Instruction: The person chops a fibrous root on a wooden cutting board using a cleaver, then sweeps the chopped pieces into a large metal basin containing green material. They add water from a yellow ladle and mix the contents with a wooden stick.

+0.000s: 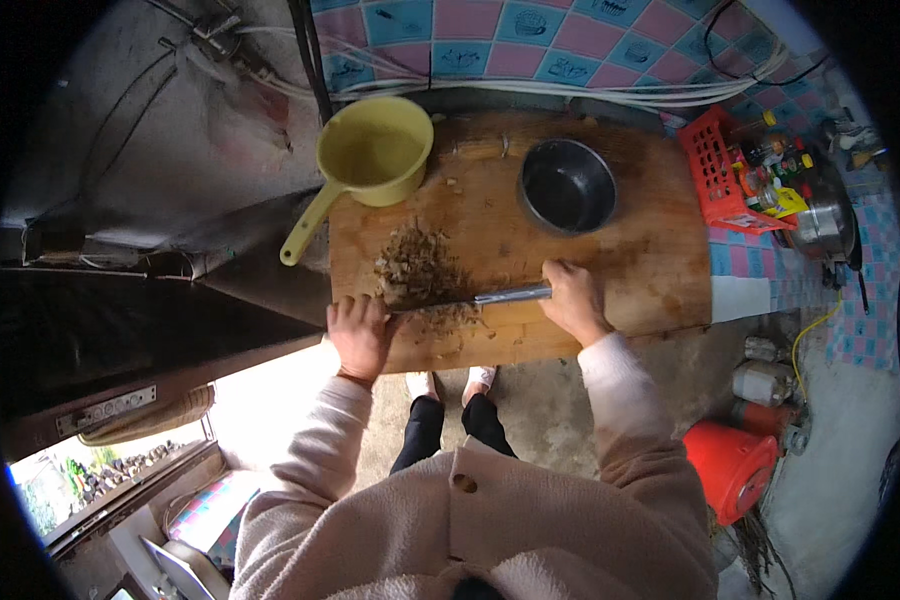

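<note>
My right hand grips the metal handle of a kitchen knife above a wooden cutting board. The blade points left, seen nearly edge-on, and its far end meets my left hand, whose fingers curl over it near the board's left edge. A heap of finely chopped brown food, too fine to identify, lies just beyond the blade. More bits are scattered on the near side of the blade.
A yellow plastic ladle and a dark round bowl stand towards the back of the board. At right, a red plastic basket holds several bottles beside a metal pot. A red bucket is on the floor at lower right.
</note>
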